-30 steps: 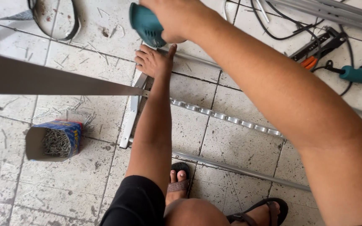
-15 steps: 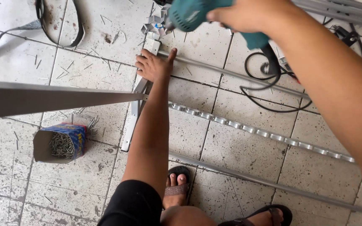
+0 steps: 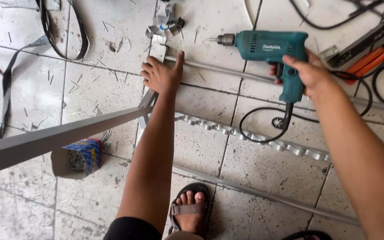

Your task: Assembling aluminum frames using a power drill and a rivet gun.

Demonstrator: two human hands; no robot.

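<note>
My right hand (image 3: 305, 71) grips the handle of a teal electric drill (image 3: 267, 46), held level above the tiled floor with its bit pointing left. Its black cord (image 3: 263, 124) loops down onto the tiles. My left hand (image 3: 161, 75) presses flat, fingers spread, on a grey metal channel (image 3: 150, 100) lying on the floor. A thin grey metal rail (image 3: 218, 71) starts by that hand's thumb and runs right. A long grey metal bar (image 3: 54, 138) reaches in from the left edge and meets the channel just below my left wrist.
A perforated metal strip (image 3: 254, 138) and another grey rail (image 3: 263, 195) cross the tiles diagonally. A small open box of nails (image 3: 78, 158) lies on its side at left. Small metal brackets (image 3: 165, 24) sit at the top, a black strap (image 3: 45, 26) top left, loose nails scattered around. My sandalled foot (image 3: 190, 209) is below.
My right hand has swung the drill from the top edge down and to the right, so it now lies level with the bit pointing left. The left hand stays on the channel.
</note>
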